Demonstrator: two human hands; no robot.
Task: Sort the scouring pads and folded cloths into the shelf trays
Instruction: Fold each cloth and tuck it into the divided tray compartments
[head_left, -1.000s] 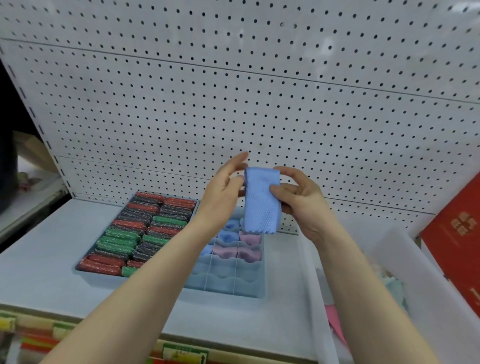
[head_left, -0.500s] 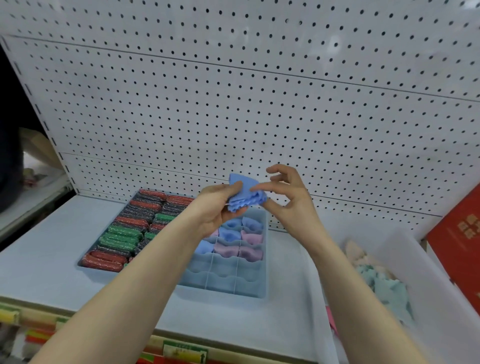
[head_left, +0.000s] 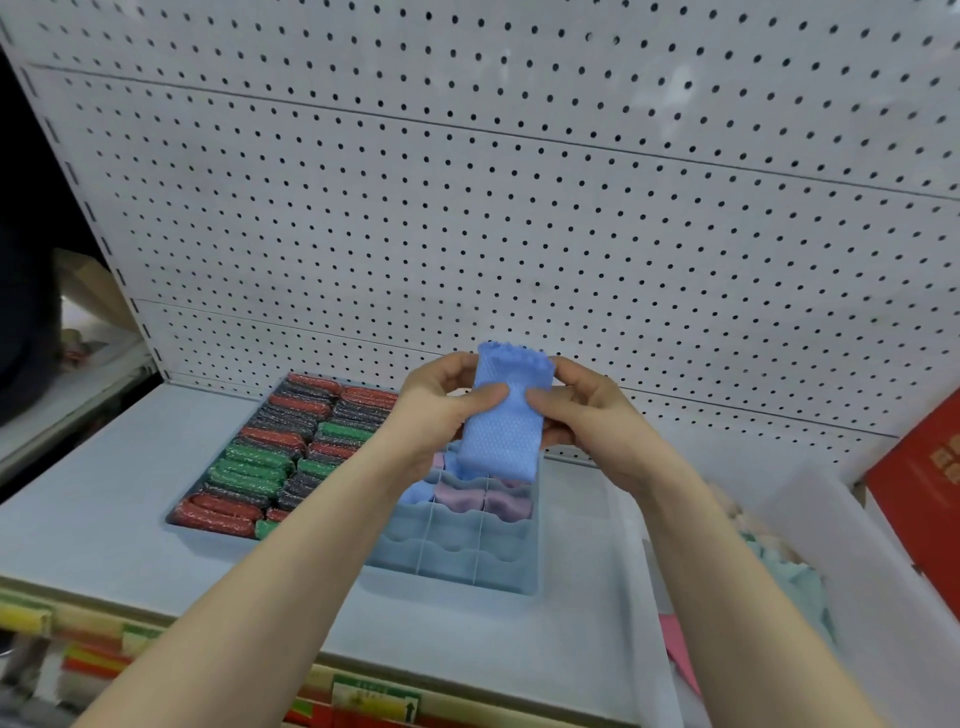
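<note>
A folded blue cloth (head_left: 506, 415) is held upright above the shelf, its scalloped edge on top. My left hand (head_left: 441, 410) grips its left side and my right hand (head_left: 587, 415) grips its right side, both thumbs on the front. Below it sits a light blue divided tray (head_left: 457, 561) with pink and blue folded cloths in its far cells; the near cells hold nothing. To the left, a tray (head_left: 179, 512) is packed with red, green and dark scouring pads (head_left: 270, 457).
A white bin (head_left: 852, 582) at the right holds loose mint, cream and pink cloths (head_left: 789, 577). A red box (head_left: 930, 483) stands at the far right. A white pegboard (head_left: 467, 208) backs the pale shelf (head_left: 104, 467); price labels run along its front edge.
The blue cloth hung long in both hands, was then bunched and folded over, and now stands as a shorter folded piece held between both hands above the divided tray.
</note>
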